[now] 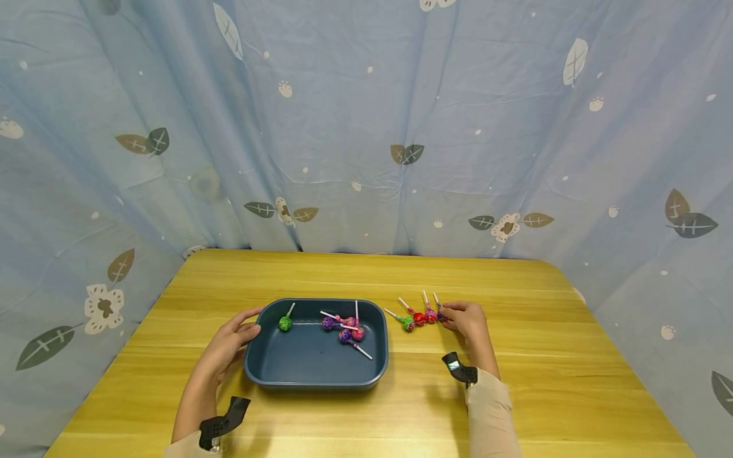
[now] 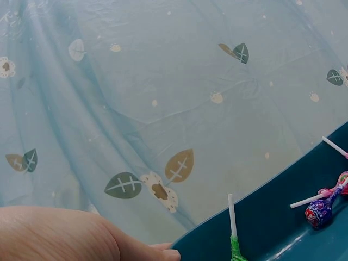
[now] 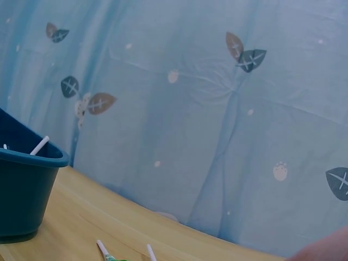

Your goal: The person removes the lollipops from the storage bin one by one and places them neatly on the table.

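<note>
A dark blue rectangular bin [image 1: 312, 384] stands on the table, holding a green lollipop [image 1: 285, 323] at its left and several purple and pink ones toward its right. My left hand [image 1: 226, 346] grips the bin's left rim, the thumb at the edge; in the left wrist view the hand [image 2: 70, 236] is at the bin's corner. Right of the bin lie a green lollipop [image 1: 408, 324], a red one [image 1: 419, 319] and a pink one [image 1: 431, 315] in a row. My right hand [image 1: 466, 321] pinches a purple lollipop [image 1: 440, 315] at the row's right end.
The wooden table [image 1: 550, 381] reaches back to a light blue curtain [image 1: 366, 127] patterned with leaves and flowers. Black wrist mounts sit on both forearms. In the right wrist view the bin's wall [image 3: 24, 196] rises at the left, with white sticks low in the picture.
</note>
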{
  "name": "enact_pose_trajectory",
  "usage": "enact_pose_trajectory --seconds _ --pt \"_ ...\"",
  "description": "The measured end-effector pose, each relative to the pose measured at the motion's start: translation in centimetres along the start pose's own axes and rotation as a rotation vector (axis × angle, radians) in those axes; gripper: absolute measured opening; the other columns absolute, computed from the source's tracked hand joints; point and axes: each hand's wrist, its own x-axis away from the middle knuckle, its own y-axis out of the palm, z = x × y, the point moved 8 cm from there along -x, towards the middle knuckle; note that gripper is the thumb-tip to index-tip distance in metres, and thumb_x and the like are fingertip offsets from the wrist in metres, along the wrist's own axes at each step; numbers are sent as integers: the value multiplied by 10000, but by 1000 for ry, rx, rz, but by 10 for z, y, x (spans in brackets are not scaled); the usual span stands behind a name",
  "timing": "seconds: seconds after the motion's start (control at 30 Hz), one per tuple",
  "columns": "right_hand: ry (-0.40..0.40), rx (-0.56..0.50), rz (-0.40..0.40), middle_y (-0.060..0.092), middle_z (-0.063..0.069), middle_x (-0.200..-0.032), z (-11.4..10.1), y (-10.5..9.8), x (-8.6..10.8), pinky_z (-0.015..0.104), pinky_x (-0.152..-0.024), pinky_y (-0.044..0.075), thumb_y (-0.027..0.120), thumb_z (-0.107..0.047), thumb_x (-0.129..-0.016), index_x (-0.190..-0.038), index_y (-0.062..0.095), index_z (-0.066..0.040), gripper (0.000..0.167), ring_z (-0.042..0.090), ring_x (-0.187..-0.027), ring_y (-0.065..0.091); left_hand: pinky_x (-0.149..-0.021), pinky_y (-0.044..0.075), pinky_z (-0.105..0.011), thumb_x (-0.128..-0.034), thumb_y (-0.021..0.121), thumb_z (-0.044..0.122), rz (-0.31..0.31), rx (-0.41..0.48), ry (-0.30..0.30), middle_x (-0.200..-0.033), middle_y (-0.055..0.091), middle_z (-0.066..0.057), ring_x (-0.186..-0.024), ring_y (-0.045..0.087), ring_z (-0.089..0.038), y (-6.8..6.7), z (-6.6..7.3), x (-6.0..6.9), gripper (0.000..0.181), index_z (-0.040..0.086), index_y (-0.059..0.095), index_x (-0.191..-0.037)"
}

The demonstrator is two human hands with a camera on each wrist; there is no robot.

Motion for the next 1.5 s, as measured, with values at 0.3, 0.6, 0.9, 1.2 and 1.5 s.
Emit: enact_pose_trajectory --seconds 0.3,0.6,0.9,1.2,1.5 --pt "-8 20 -4 606 288 -1107 -2 -2 1 317 -716 556 632 -29 -921 -1154 624 131 283 215 -815 657 -907 480 -460 -1035 428 126 1 -1 -5 -1402 406 -321 -1167 534 -409 0 -1 1 487 51 305 -1500" --pt "-9 35 -6 599 279 -1126 -4 -5 3 316 -692 554 638 -42 -914 -1182 615 124 316 206 -759 651 -901 483 -455 -1035 430 129 4 0 -6 -1401 409 -320 -1162 539 -407 -1 -1 0 487 51 306 -1499" --pt "-10 -15 -14 614 279 -1074 -4 -3 1 350 -726 558 619 -3 -919 -1183 596 150 305 225 -745 680 -893 482 -442 -1036 434 141 6 -4 -5 -1397 418 -313 -1157 543 -399 -1 -1 1 486 58 311 -1499" --pt "-10 12 -20 593 286 -1123 -5 -3 3 354 -719 558 613 -28 -933 -1201 593 137 315 232 -762 669 -915 471 -465 -1036 432 142 9 -11 -8 -1407 409 -313 -1173 531 -407 -1 0 1 486 58 311 -1499" --pt "-3 31 -8 587 277 -1152 -6 -5 5 346 -708 555 625 -63 -933 -1210 603 109 327 252 -789 660 -920 464 -478 -1035 434 136 12 -12 -14 -1399 420 -307 -1172 530 -403 0 -1 0 482 62 316 -1497"
